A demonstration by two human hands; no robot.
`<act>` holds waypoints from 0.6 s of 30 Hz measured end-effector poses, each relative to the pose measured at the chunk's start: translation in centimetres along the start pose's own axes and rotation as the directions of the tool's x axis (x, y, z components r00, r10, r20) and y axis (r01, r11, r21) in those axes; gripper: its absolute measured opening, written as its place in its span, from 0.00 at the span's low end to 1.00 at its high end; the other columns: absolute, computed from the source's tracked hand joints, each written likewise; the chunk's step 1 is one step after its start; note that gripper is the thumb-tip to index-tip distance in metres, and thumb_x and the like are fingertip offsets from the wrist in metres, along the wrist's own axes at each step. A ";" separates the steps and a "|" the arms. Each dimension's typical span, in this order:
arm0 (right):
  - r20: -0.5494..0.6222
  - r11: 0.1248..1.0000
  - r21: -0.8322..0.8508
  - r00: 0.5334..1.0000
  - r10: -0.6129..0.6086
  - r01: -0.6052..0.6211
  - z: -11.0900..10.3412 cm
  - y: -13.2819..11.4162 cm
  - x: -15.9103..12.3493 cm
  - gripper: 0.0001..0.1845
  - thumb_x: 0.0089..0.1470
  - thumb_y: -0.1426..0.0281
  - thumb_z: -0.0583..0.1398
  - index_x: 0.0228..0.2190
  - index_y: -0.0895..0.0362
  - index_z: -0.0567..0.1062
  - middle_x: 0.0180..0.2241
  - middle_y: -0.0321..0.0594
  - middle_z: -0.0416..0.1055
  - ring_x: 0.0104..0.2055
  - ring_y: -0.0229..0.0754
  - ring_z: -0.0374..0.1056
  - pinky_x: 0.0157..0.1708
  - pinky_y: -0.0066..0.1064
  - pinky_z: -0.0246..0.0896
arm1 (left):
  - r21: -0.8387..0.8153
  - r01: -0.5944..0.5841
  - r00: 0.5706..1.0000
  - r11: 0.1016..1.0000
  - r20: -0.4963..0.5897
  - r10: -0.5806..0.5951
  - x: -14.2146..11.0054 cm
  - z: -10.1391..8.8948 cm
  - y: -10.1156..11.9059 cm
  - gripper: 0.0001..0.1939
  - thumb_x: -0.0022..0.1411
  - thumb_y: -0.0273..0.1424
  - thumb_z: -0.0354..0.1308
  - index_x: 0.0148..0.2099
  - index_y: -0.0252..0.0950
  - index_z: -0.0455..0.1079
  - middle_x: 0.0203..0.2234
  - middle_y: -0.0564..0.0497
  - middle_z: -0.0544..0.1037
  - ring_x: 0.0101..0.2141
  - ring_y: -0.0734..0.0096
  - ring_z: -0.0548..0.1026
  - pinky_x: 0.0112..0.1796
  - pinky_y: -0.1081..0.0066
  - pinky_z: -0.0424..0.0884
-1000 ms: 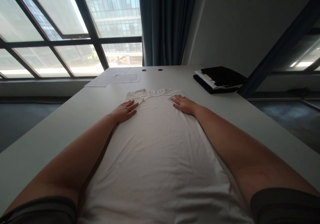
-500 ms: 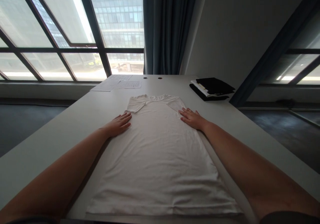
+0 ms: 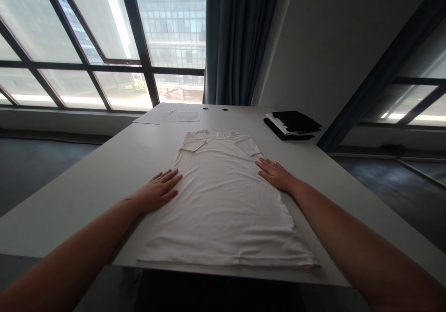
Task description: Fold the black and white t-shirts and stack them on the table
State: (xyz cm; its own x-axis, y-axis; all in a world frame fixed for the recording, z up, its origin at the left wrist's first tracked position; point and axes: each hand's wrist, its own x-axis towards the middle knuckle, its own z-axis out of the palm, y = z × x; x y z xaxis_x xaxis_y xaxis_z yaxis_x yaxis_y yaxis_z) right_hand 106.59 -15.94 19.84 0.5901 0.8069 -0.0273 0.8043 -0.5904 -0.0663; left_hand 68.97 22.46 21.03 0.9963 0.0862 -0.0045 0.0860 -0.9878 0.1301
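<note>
A white T-shirt (image 3: pixel 219 200) lies spread flat with its collar at the far end and its hem close to the near table edge. Both short sleeves are folded inward over the front. My left hand (image 3: pixel 158 190) rests flat on the shirt's left side edge, fingers stretched out and a little apart, below the left sleeve. On the opposite edge, just under the right sleeve, my right hand (image 3: pixel 277 175) lies flat with its fingers extended. Neither hand grips the cloth. Light wrinkles cross the shirt's lower half.
The shirt is on a white table (image 3: pixel 104 172). Printed papers (image 3: pixel 170 115) lie at its far left. A stack of black folded items or folders (image 3: pixel 294 123) with white sheets sits at the far right. Behind stand a blue curtain (image 3: pixel 240 42) and windows.
My left hand has slid nearer to me along the shirt's edge, and my right hand slightly so. The view has shifted, showing the near table edge. Both hands stay flat.
</note>
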 end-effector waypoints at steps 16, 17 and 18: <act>-0.003 0.930 0.063 0.932 -0.364 0.363 -0.1 -8.2 -8.0 0.34 0.73 0.53 0.50 0.74 0.47 0.57 0.76 0.47 0.45 0.77 0.56 0.43 0.73 0.59 0.41 | -0.003 -0.246 0.965 0.969 -0.096 0.245 -9.4 -0.3 8.1 0.31 0.77 0.47 0.52 0.77 0.55 0.53 0.75 0.53 0.54 0.72 0.51 0.58 0.71 0.51 0.55; -0.003 0.932 0.056 0.934 -0.358 0.358 -0.3 -8.3 -8.2 0.34 0.73 0.53 0.50 0.74 0.48 0.58 0.76 0.47 0.45 0.77 0.57 0.44 0.73 0.60 0.41 | -0.002 -0.237 0.966 0.972 -0.107 0.235 -9.7 -0.2 7.8 0.31 0.76 0.47 0.53 0.77 0.55 0.55 0.75 0.53 0.55 0.72 0.51 0.59 0.71 0.52 0.56; -0.006 0.935 0.046 0.936 -0.352 0.352 -0.5 -8.4 -8.2 0.33 0.72 0.54 0.51 0.73 0.48 0.59 0.76 0.48 0.47 0.77 0.58 0.45 0.72 0.62 0.42 | -0.002 -0.219 0.969 0.976 -0.122 0.217 -10.0 0.0 7.5 0.30 0.76 0.47 0.53 0.76 0.55 0.56 0.75 0.52 0.56 0.72 0.51 0.59 0.70 0.52 0.57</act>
State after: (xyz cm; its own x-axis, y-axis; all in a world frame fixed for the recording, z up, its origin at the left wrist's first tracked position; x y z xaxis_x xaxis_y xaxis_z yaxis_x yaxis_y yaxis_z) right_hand 95.08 -17.60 21.13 0.2694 0.9630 0.0040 0.9564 -0.2671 -0.1178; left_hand 59.67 14.19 22.09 0.9828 -0.1151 0.1444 -0.1342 -0.9824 0.1301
